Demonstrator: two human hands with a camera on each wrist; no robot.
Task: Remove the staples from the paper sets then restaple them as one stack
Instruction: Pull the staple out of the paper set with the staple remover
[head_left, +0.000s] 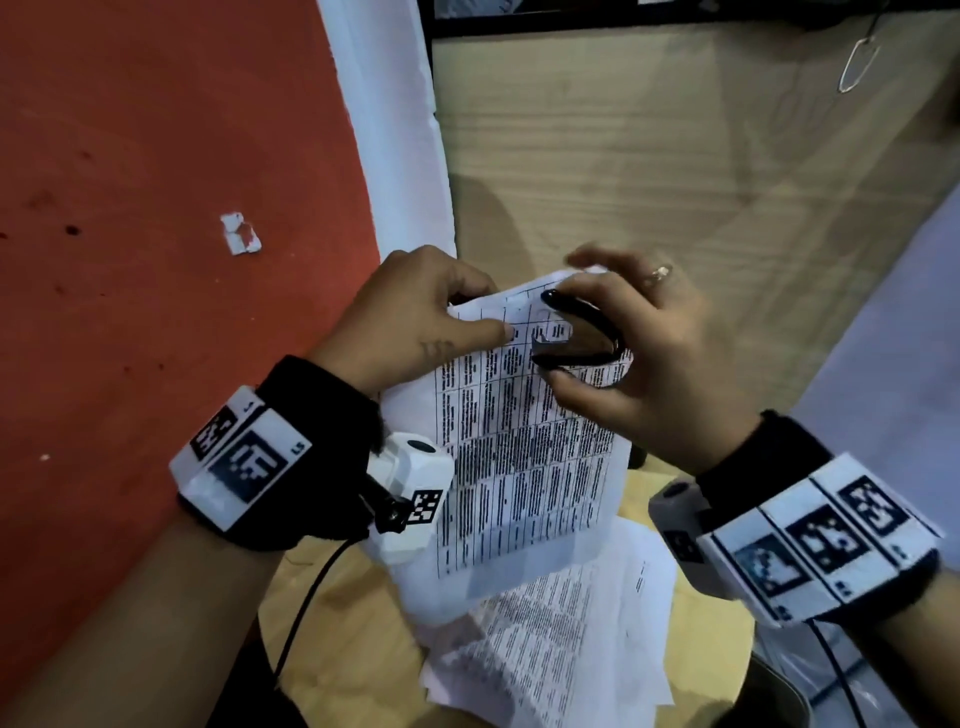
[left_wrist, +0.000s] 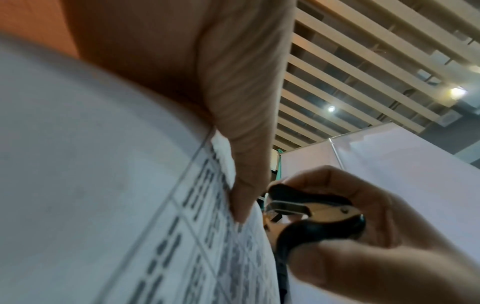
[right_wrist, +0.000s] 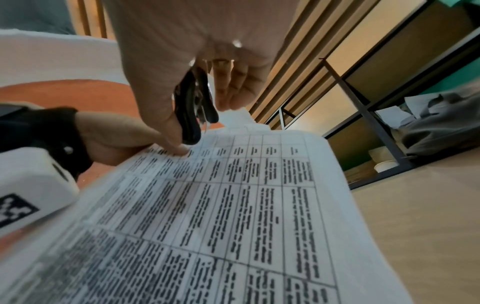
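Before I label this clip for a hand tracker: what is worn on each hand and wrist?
Left hand: black wrist cuff, white blocks with black square-code markers, a white camera unit and a black cable. Right hand: a ring, black cuff, white marker band.

Head downward; wrists close, upward

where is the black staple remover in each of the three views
Head view: the staple remover is just right of centre, pinched by the right hand at the top of the table-printed paper set.
Left wrist view: staple remover at lower right, beside the left thumb.
Right wrist view: staple remover at upper centre, hanging under the palm.
Shared landmark: the table-printed paper set, held by the left hand.
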